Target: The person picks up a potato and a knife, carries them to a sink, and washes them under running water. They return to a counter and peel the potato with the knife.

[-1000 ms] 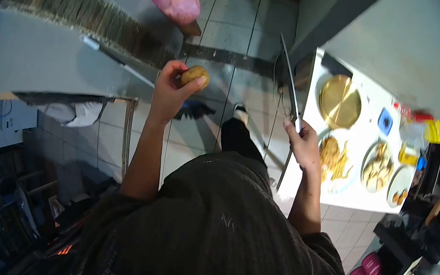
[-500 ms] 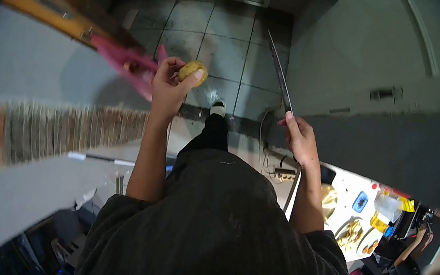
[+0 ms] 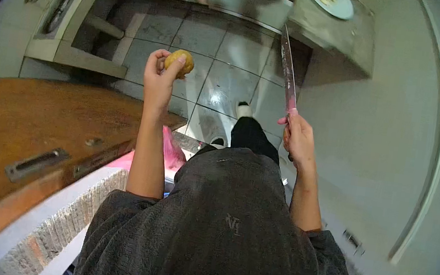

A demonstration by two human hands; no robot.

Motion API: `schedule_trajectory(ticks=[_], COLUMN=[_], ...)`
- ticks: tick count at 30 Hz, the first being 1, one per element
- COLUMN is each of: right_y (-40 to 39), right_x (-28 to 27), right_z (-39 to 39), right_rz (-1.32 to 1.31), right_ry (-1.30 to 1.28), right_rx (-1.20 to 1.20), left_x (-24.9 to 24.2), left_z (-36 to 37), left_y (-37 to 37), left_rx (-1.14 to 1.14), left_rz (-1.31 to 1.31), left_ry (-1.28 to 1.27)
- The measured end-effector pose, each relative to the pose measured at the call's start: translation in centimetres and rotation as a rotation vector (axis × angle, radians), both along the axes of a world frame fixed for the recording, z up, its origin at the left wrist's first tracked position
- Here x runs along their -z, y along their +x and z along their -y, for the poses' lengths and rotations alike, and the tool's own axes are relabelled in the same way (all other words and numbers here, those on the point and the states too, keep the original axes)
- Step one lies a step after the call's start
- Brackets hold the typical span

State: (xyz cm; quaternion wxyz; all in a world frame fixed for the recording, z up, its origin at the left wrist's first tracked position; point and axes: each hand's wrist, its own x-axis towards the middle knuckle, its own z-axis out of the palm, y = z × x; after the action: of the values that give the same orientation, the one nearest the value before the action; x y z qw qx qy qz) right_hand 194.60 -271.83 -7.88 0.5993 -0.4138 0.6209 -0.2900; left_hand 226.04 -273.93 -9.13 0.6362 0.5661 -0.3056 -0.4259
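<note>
A round, yellow-brown potato [image 3: 180, 63] is pinched between the thumb and fingers of my left hand [image 3: 159, 79], held out over the tiled floor. My right hand [image 3: 300, 137] is closed around the handle of a long knife [image 3: 287, 68]. The blade points up and away from me, tilted slightly left, with a pinkish tint near the handle. Knife and potato are well apart.
A wooden door [image 3: 46, 130] with a metal latch stands at the left. Near it is a pink bag [image 3: 172, 150]. A plate [image 3: 339, 7] with food scraps rests on a counter [image 3: 351, 40] at the top right. A wall runs along the right.
I have moved forward into the tiled room. The door now fills more of the left, the plate and counter have come into view, and the lit table has gone. Both hands keep their holds.
</note>
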Motion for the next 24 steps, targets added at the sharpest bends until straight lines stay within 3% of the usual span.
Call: schedule_trajectory(ticks=[4, 10, 17, 19, 20, 24], right_y=[3.1, 10.1, 21.4, 25.2, 27.4, 34.3], right_x=[1.1, -0.5, -0.8, -0.5, -1.6, -1.8], right_z=[9.3, 22.1, 31.1, 32.4, 32.8, 34.8], right_rz=[-0.009, -0.061, -0.109, -0.001, 0.057, 0.255], right_ry=[0.023, 0.048, -0.200, -0.188, 0.005, 0.187], right_rx=[-0.186, -0.486, -0.802, -0.884, -0.868, -0.900], left_x=[-0.2, -2.3, -2.8, -1.8, -1.5, -1.4], left_z=[2.8, 4.4, 6.7, 7.4, 7.9, 10.0], left_y=[3.5, 7.4, 13.4, 16.4, 18.2, 24.6], left_rx=[-0.181, -0.516, -0.745, -0.798, -0.816, -0.875], left_rz=[0.043, -0.102, -0.029, -0.043, -0.050, -0.091], left_ry=[0.063, 0.054, 0.048, 0.033, 0.031, -0.011])
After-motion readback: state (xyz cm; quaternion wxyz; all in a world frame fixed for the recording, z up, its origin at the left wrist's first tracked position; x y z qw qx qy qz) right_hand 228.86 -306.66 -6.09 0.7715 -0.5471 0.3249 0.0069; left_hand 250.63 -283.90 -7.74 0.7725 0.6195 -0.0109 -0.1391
